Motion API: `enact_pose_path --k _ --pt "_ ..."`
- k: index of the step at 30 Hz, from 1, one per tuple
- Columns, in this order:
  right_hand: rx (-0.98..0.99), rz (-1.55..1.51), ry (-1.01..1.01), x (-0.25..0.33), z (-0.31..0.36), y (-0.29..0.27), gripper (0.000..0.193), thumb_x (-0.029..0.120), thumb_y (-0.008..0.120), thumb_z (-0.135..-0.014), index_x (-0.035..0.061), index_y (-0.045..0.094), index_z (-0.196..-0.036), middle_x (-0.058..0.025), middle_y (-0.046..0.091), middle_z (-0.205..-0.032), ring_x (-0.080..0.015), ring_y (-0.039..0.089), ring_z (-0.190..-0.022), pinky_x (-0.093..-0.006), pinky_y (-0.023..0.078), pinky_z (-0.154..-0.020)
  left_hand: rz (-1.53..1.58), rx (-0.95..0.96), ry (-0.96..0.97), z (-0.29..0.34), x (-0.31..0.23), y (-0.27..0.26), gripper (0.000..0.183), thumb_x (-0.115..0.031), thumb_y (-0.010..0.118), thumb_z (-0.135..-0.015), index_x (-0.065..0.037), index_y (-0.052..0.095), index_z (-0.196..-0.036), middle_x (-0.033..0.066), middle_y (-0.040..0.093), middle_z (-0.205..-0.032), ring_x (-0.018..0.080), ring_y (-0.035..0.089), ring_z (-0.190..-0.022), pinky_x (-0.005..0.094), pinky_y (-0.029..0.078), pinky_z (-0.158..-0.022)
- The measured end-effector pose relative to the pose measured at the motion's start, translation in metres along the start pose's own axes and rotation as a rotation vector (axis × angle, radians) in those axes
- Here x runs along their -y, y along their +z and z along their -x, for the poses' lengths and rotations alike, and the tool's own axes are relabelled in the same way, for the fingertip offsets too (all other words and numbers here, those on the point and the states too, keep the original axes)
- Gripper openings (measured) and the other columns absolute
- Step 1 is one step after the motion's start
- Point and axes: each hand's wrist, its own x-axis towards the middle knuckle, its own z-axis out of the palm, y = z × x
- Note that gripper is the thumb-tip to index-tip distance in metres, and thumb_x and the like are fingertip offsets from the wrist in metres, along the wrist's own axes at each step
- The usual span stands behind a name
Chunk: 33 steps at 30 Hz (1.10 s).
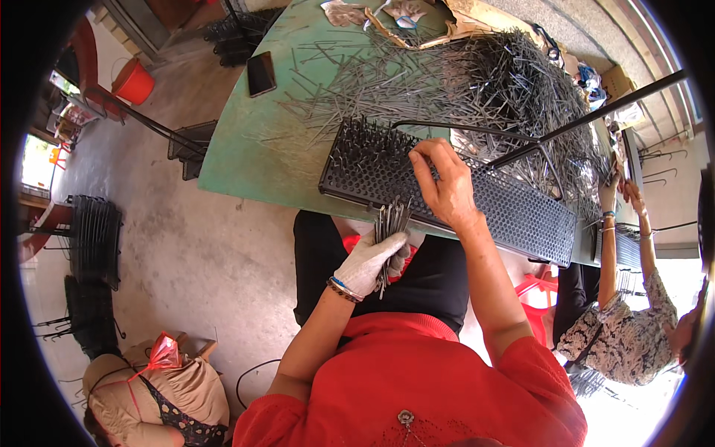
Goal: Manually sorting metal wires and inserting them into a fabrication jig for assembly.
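Observation:
My left hand [368,264], in a white glove, is closed around a bundle of thin dark metal rods [391,221] held just in front of the table edge. A long black perforated tray [521,212] lies along that edge. Short rods [363,153] stand upright in the holes at its left end, while bare holes show across the middle and right. Over the tray, beside the standing rods, hangs my bare right hand [449,186] with its fingers curled in. Whatever its fingertips may hold is too small to make out.
Loose rods [514,82] heap up across the green table [242,149]. A black metal frame [581,119] juts over the tray's right part. A phone [261,74] lies at the table's left edge. Another person's hands [622,190] work at the right; someone else [160,387] is at lower left.

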Motion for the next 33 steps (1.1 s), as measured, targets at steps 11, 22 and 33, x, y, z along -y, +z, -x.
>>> enact_pose_path --k 11,22,33 --pt "0.030 0.100 0.014 -0.009 0.005 0.005 0.010 0.001 0.066 -0.085 -0.0023 0.064 -0.094 -0.0145 0.065 -0.090 -0.0296 0.064 -0.075 -0.0339 0.052 -0.066 0.028 0.036 0.019 -0.002 0.001 -0.001 0.016 -0.022 0.064 -0.093 -0.007 0.062 -0.098 0.0013 0.063 -0.073 0.0074 0.057 -0.053 0.0213 0.047 -0.046" --pt "-0.016 0.075 0.018 -0.008 0.007 0.011 0.012 0.000 0.069 -0.082 -0.0008 0.068 -0.094 -0.0100 0.065 -0.091 -0.0193 0.064 -0.065 -0.0280 0.052 -0.057 0.006 0.023 0.009 0.001 -0.003 0.002 0.014 -0.020 0.061 -0.094 -0.007 0.059 -0.096 0.0022 0.063 -0.076 0.0081 0.057 -0.056 0.0215 0.047 -0.048" --pt "0.045 0.205 0.052 0.000 -0.001 0.015 0.008 0.005 0.068 -0.082 0.0003 0.067 -0.088 -0.0096 0.063 -0.086 -0.0221 0.063 -0.061 -0.0310 0.050 -0.055 -0.014 0.051 0.015 -0.003 0.002 -0.002 0.019 -0.021 0.061 -0.094 -0.005 0.061 -0.103 0.0034 0.066 -0.080 0.0095 0.061 -0.061 0.0219 0.049 -0.051"
